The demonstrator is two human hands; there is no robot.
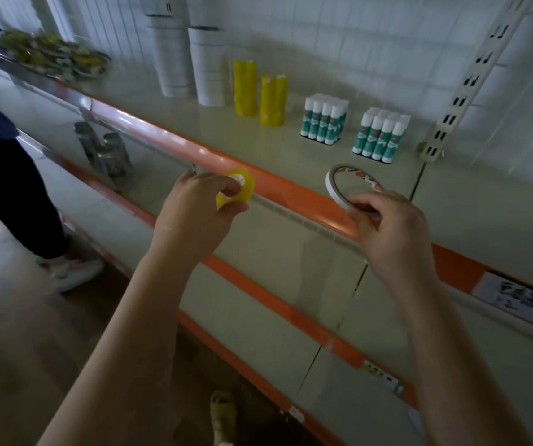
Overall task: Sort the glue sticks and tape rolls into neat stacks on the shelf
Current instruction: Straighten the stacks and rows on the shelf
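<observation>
My left hand [199, 209] pinches a small yellow tape roll [241, 188] in front of the shelf's orange edge [175, 140]. My right hand [390, 226] grips a thin white tape ring [334, 185] with a printed inner face, held just above that edge. On the shelf [290, 146] stand two tall white tape stacks [175, 59], two yellow tape stacks [271, 101] and two upright groups of green-and-white glue sticks [324, 120], [379, 136].
A slotted white upright [471, 78] rises at the right of the shelf. Green-yellow items [56, 54] lie piled at the far left. A lower shelf holds metallic objects [107, 152]. Another person's legs [14, 194] stand at left on the floor.
</observation>
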